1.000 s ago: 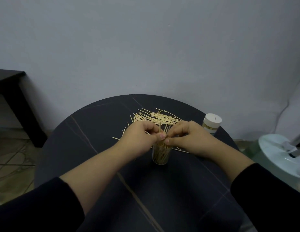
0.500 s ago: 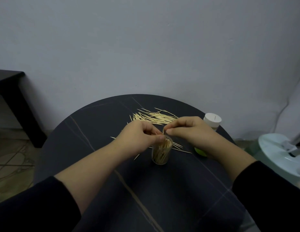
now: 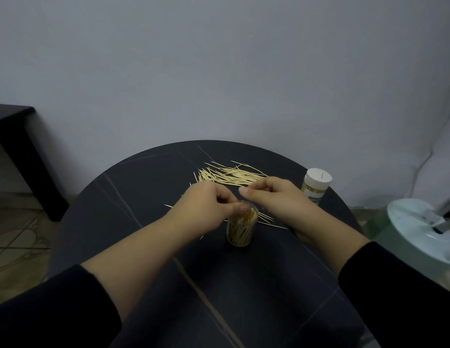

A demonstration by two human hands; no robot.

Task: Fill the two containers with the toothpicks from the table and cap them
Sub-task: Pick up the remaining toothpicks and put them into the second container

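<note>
Tabletop (image 3: 118, 197) edge (far right) runs beside capped container (image 3: 317, 187).

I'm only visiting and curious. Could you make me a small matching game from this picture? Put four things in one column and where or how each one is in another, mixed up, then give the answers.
Things
1. open jar
2. capped jar
3. loose toothpicks
4. left hand

Places or states
A. lying flat on the far part of the table
B. thumb at the open jar's rim
C. upright in the middle, uncapped, toothpicks inside
D. near the table's right edge, white lid on

Pairs: 1-C, 2-D, 3-A, 4-B
</note>
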